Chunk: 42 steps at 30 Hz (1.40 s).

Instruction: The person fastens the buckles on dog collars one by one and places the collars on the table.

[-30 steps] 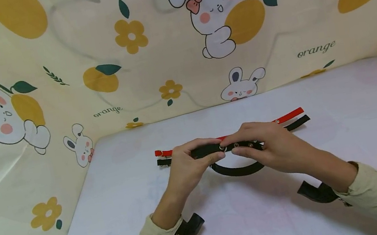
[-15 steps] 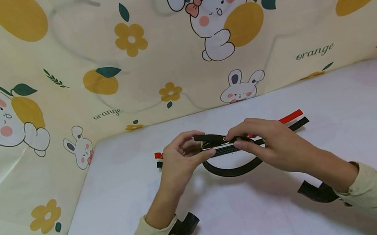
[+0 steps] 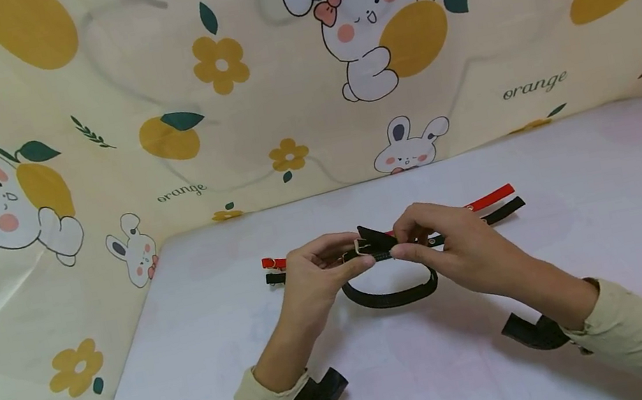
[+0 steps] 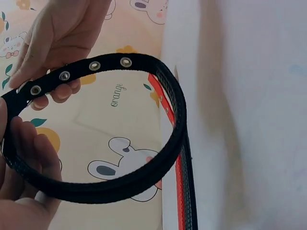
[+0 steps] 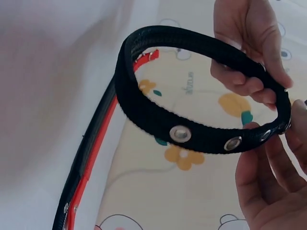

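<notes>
While both hands (image 3: 313, 285) (image 3: 459, 249) pinch the black strap (image 3: 393, 299), the table (image 3: 606, 230) runs wide to its right edge.

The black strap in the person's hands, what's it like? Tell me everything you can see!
The strap is black and bent into a round loop, held up above the white table. It might be leather or cloth. Shiny metal eyelets run along it in a row, and there's a small metal buckle. The left hand and right hand pinch it near the buckle. I can't tell if it's fastened.
</notes>
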Each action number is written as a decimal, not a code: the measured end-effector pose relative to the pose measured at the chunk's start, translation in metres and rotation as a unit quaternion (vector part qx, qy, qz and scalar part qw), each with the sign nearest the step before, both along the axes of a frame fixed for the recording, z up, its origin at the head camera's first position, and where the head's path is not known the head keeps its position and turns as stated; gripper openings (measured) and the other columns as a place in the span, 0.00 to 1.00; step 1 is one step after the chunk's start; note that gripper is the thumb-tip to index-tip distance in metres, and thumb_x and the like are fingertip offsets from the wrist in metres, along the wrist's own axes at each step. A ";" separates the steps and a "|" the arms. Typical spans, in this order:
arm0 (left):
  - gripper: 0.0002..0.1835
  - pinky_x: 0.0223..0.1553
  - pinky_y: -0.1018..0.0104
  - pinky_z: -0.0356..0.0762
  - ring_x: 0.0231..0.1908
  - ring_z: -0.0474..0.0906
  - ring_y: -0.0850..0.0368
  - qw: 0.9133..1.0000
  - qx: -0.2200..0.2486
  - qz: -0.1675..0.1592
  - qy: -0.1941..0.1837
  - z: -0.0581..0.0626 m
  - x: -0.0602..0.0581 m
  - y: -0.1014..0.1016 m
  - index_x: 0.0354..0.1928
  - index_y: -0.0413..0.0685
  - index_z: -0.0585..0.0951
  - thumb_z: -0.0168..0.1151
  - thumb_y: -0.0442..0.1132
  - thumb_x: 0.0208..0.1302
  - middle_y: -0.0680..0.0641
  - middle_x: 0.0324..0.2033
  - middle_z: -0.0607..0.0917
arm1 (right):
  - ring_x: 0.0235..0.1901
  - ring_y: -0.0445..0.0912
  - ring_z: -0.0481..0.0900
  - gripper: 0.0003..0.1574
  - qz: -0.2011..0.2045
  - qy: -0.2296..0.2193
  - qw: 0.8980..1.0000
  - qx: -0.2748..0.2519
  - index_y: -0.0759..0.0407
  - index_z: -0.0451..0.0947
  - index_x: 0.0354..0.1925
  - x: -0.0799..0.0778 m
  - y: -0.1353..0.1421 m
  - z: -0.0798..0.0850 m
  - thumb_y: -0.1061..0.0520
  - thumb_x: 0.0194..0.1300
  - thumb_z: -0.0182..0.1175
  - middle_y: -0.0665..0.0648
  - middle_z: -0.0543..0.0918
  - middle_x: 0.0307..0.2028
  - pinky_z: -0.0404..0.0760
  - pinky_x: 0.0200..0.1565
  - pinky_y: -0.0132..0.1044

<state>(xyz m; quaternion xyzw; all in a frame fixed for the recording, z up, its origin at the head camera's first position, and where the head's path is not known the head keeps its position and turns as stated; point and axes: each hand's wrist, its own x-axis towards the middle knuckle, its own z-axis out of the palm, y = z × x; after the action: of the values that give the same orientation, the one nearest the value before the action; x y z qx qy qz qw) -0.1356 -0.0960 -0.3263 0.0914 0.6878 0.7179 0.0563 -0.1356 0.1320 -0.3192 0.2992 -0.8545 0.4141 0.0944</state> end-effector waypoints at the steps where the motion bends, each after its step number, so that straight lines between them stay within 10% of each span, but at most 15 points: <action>1: 0.19 0.47 0.68 0.84 0.40 0.86 0.60 1.000 -0.001 0.000 -0.001 0.000 0.000 0.000 0.49 0.32 0.84 0.73 0.24 0.53 0.52 0.36 0.89 | 0.36 0.34 0.79 0.10 -0.002 -0.004 1.000 -0.002 0.39 0.76 0.42 0.000 0.000 0.000 0.50 0.65 0.67 0.38 0.81 0.37 0.79 0.37 0.33; 8: 0.20 0.46 0.68 0.83 0.39 0.85 0.60 1.000 0.001 -0.010 -0.012 0.000 0.001 0.001 0.50 0.31 0.83 0.72 0.23 0.53 0.51 0.37 0.89 | 0.39 0.35 0.80 0.19 0.001 -0.019 1.000 -0.019 0.36 0.78 0.56 0.002 0.000 0.001 0.51 0.68 0.65 0.38 0.83 0.48 0.79 0.41 0.31; 42: 0.16 0.44 0.70 0.81 0.41 0.83 0.58 1.000 0.009 0.010 0.003 -0.003 0.000 0.003 0.49 0.34 0.84 0.72 0.29 0.57 0.54 0.36 0.89 | 0.44 0.41 0.75 0.09 -0.072 -0.031 0.997 -0.019 0.36 0.84 0.44 0.001 -0.001 0.003 0.46 0.63 0.69 0.42 0.79 0.39 0.66 0.47 0.46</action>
<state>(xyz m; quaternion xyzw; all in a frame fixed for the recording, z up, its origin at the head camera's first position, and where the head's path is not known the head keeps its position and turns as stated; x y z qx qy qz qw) -0.1353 -0.0934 -0.3296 0.0875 0.6827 0.7240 0.0464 -0.1342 0.1306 -0.3159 0.2216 -0.8683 0.4316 0.1029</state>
